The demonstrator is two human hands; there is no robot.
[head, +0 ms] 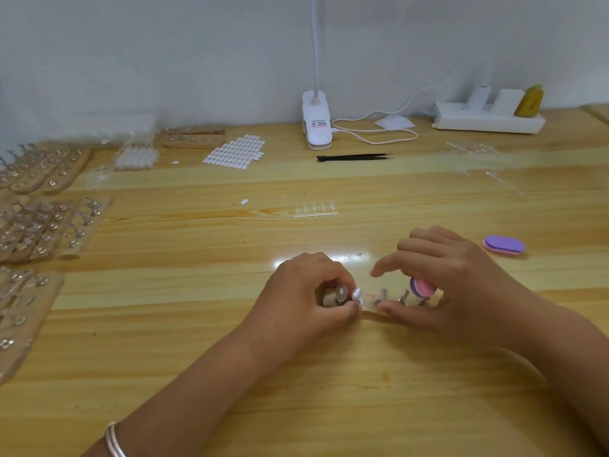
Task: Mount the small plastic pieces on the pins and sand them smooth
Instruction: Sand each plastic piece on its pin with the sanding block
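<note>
- Left hand (306, 300): fingers curled, pinching a small plastic piece (341, 292) on the pin strip (383, 296), mid-worktop (230, 374).
- Right hand (458, 285): sanding block (422, 287) apparently gripped under curled fingers; index finger and thumb extended beside the strip.

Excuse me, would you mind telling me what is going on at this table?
A person is mounting small plastic pieces on a pin holder at a wooden table. The left hand grips the holder's end, where two pieces already sit on pins. The right hand holds a pink and purple sanding block tucked in its fingers while thumb and forefinger reach toward the bare pins. A spare sanding block lies to the right.
</note>
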